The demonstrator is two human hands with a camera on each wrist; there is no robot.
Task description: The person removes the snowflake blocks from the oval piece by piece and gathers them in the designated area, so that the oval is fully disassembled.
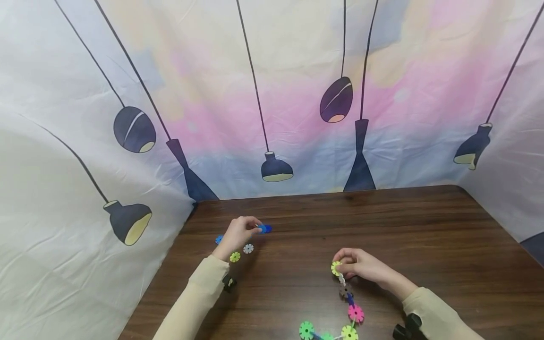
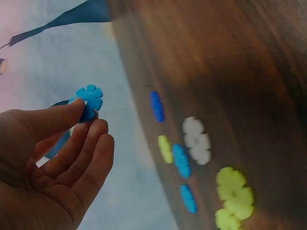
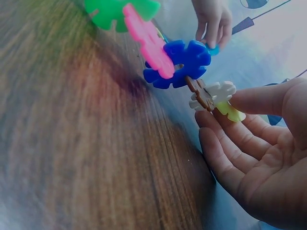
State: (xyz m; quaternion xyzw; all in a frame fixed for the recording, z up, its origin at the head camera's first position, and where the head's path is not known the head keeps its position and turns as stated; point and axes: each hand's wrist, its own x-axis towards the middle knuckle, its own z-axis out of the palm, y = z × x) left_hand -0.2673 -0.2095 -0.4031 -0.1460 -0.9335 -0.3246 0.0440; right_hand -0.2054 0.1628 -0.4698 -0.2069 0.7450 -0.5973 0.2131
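My left hand (image 1: 239, 233) pinches a light blue notched flower disc (image 2: 91, 101) between thumb and forefinger, above the far left of the table. Its other fingers are loosely bent. Around it lie loose discs: a dark blue disc (image 2: 157, 106), a white disc (image 1: 248, 249), a yellow disc (image 1: 235, 257) and a blue disc (image 1: 219, 240). At centre right, my right hand (image 1: 366, 267) holds the yellow end disc (image 1: 335, 268) of a linked chain. From there the chain runs through white (image 3: 221, 90), brown, dark blue (image 3: 192, 58) and pink discs (image 1: 356, 313) towards a green disc (image 1: 306, 330).
The dark wooden table (image 1: 280, 274) reaches back to a hanging cloth (image 1: 297, 132) printed with lamps. More cloth hangs at both sides. Black wrist devices (image 1: 229, 283) sit on both forearms. The chain's near part runs to the bottom edge of the head view.
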